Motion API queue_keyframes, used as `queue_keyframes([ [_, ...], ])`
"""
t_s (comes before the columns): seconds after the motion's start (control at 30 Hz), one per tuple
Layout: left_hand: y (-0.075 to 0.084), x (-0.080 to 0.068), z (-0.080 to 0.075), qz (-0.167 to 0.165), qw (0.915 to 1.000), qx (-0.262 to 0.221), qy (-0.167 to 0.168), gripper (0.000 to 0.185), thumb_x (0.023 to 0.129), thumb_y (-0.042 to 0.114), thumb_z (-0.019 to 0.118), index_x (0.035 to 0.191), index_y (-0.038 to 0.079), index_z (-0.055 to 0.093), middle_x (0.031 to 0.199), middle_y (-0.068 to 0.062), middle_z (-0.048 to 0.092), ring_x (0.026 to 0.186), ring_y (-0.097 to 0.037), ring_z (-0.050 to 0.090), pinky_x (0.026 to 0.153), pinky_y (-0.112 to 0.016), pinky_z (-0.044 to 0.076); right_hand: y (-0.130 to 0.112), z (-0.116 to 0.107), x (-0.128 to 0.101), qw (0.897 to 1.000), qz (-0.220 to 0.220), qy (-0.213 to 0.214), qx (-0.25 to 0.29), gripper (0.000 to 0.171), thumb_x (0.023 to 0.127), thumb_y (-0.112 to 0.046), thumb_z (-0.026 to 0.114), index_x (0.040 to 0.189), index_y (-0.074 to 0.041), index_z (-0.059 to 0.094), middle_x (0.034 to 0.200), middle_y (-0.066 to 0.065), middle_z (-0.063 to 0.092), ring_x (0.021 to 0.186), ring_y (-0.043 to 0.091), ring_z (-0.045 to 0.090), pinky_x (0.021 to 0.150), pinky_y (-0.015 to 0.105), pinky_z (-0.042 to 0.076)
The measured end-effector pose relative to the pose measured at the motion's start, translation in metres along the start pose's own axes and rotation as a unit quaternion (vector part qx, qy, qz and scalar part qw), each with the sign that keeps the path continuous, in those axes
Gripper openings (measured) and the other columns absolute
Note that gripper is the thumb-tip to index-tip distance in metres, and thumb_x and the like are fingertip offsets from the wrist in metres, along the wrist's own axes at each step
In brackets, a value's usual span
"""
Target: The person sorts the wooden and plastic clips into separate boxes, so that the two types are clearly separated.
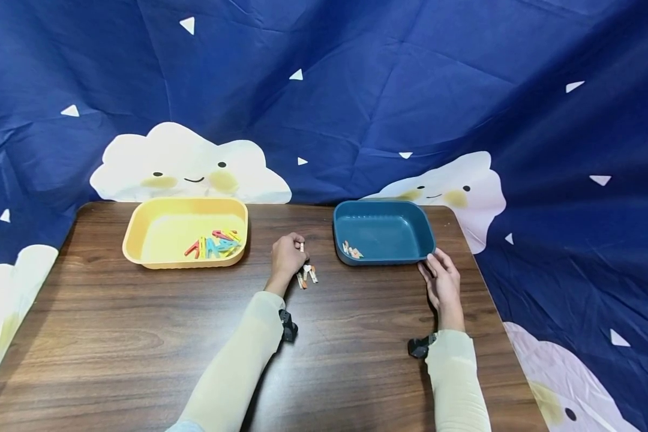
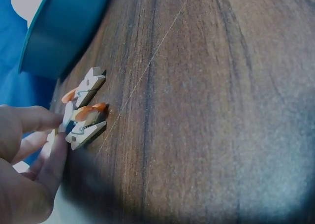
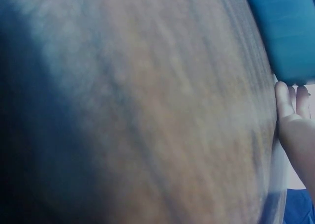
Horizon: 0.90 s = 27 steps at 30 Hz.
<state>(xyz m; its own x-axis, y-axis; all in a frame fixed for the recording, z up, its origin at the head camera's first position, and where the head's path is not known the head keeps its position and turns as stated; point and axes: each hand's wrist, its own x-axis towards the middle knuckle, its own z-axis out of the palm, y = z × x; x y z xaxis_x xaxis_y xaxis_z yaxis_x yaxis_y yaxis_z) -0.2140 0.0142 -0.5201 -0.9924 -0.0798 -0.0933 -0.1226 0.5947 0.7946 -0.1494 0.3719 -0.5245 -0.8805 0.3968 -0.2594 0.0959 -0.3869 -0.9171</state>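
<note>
My left hand pinches a small pale wooden clothespin between thumb and fingers, low over the table. Right beside those fingers lie several pale clothespins with orange parts, bunched together on the wood; the left wrist view shows their metal springs. My right hand touches the near right corner of the blue bin with extended fingers. Inside that bin, a few pale clothespins lie in the near left corner. In the right wrist view the fingertips meet the bin's side.
A yellow bin stands at the back left, with several red, blue and yellow clothespins in its right side. Both bins sit near the far edge of the brown wooden table. A dark blue cloth with clouds hangs behind.
</note>
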Motion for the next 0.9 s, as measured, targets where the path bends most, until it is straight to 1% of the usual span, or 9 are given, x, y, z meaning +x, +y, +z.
queue_keyframes([
  [0.23, -0.0021, 0.0012, -0.0001, 0.013, 0.9998, -0.012, -0.004, 0.031, 0.073, 0.000, 0.082, 0.102, 0.008, 0.074, 0.090, -0.002, 0.070, 0.091, -0.026, 0.065, 0.087, -0.042, 0.051, 0.0008, -0.0002, 0.0005, 1.000, 0.001, 0.006, 0.001, 0.041, 0.102, -0.010, 0.061, 0.142, -0.003, 0.051, 0.128, 0.007, 0.050, 0.126, 0.024, 0.050, 0.113, 0.041, 0.040],
  [0.43, -0.0021, 0.0023, -0.0029, 0.000, 0.9990, -0.041, -0.015, 0.032, 0.073, -0.001, 0.083, 0.102, 0.007, 0.074, 0.092, -0.004, 0.071, 0.094, -0.026, 0.065, 0.093, -0.041, 0.050, 0.0005, -0.0001, 0.0008, 1.000, 0.001, 0.000, 0.001, 0.043, 0.102, -0.010, 0.060, 0.144, -0.003, 0.049, 0.129, 0.006, 0.049, 0.125, 0.022, 0.051, 0.113, 0.041, 0.039],
  [0.57, -0.0030, 0.0018, -0.0048, -0.005, 0.9983, -0.056, -0.017, 0.032, 0.073, 0.001, 0.084, 0.103, 0.007, 0.075, 0.092, -0.005, 0.072, 0.094, -0.027, 0.065, 0.095, -0.040, 0.049, 0.0005, 0.0011, 0.0006, 1.000, -0.002, -0.001, 0.000, 0.044, 0.102, -0.010, 0.061, 0.144, -0.002, 0.049, 0.128, 0.007, 0.049, 0.125, 0.023, 0.051, 0.113, 0.041, 0.040],
  [0.73, -0.0049, 0.0000, -0.0063, -0.011, 0.9978, -0.063, -0.021, 0.033, 0.073, 0.003, 0.086, 0.104, 0.008, 0.075, 0.092, -0.005, 0.072, 0.094, -0.027, 0.065, 0.092, -0.040, 0.049, 0.0008, 0.0019, 0.0002, 1.000, -0.004, -0.002, -0.003, 0.046, 0.102, -0.010, 0.061, 0.145, 0.000, 0.047, 0.129, 0.008, 0.048, 0.126, 0.025, 0.050, 0.113, 0.041, 0.040],
  [0.9, -0.0058, -0.0027, -0.0059, -0.013, 0.9972, -0.069, -0.024, 0.034, 0.074, 0.004, 0.087, 0.106, 0.008, 0.075, 0.093, -0.006, 0.072, 0.091, -0.027, 0.065, 0.088, -0.040, 0.050, 0.0004, 0.0002, -0.0007, 1.000, 0.000, 0.001, -0.002, 0.043, 0.102, -0.011, 0.062, 0.142, -0.003, 0.050, 0.127, 0.007, 0.049, 0.126, 0.024, 0.050, 0.113, 0.041, 0.040],
])
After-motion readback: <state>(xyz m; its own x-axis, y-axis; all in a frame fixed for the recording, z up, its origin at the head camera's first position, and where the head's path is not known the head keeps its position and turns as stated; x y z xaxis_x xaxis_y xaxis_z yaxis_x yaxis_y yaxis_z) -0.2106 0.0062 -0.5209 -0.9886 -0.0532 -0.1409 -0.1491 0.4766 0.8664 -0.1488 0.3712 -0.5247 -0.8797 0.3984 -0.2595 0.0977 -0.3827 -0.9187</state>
